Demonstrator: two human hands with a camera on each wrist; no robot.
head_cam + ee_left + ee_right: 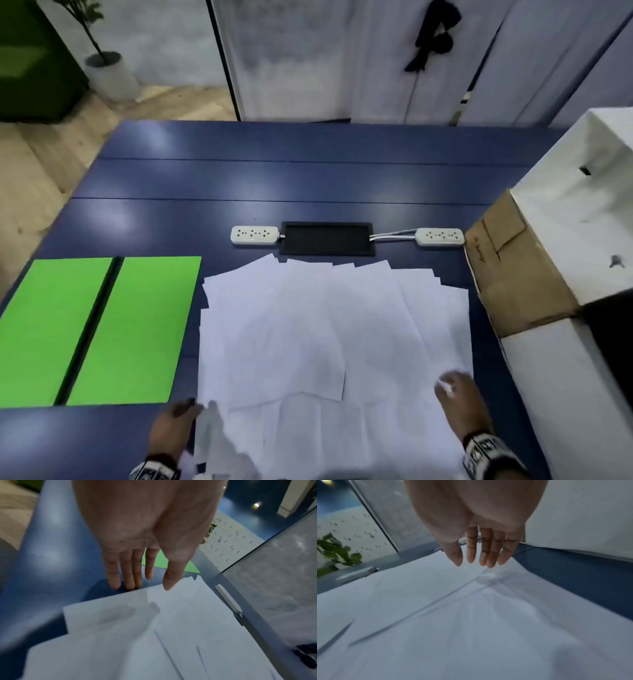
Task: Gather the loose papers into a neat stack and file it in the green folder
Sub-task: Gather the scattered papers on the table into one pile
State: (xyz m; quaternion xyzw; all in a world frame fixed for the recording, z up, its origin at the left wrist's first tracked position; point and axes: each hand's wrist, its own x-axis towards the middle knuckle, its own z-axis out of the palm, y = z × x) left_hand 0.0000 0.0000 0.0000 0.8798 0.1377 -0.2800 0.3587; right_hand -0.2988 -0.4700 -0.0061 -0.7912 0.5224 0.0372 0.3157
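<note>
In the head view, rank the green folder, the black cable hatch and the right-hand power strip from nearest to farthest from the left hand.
From the left hand:
1. Green folder, lying open just ahead, to the left.
2. Black cable hatch, mid-table beyond the papers.
3. Right-hand power strip, far right, beside the cardboard box.

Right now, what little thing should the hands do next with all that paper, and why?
Probably slide both hands inward to bunch the sheets. The papers lie fanned out and overlapping, the left hand sits at their left edge, the right hand rests on their right side, both with straight fingers, and the green folder already lies open.
</note>
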